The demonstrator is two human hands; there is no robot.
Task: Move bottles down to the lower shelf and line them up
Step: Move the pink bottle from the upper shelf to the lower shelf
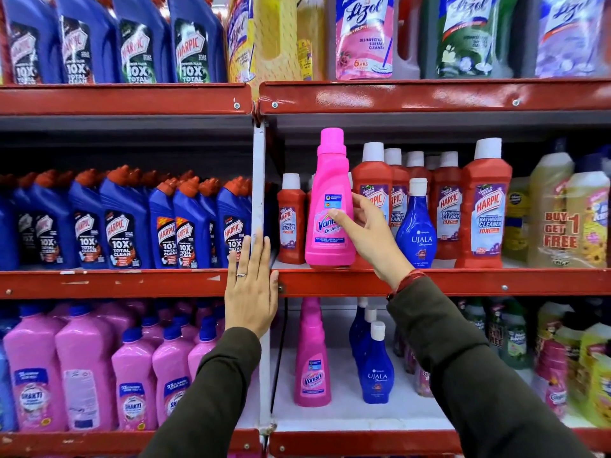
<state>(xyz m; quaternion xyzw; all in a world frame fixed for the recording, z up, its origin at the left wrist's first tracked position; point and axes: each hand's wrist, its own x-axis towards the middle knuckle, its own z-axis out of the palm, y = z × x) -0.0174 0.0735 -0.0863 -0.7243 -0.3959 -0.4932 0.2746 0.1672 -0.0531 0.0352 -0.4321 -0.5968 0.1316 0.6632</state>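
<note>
Currently, right hand grips pink Vanish bottle on middle shelf: thumb across front label, fingers curled round the bottle's right side. Bottle is upright, base at the shelf's front edge, btwn small red Harpic bottle on its left and larger red Harpic bottles on its right. Blue Ujala bottle stands just right of the hand. Left hand is flat, fingers extended and together, holding nothing, resting against white upright post. Lower shelf carries a second Vanish bottle w/ a row of Ujala bottles beside it.
</note>
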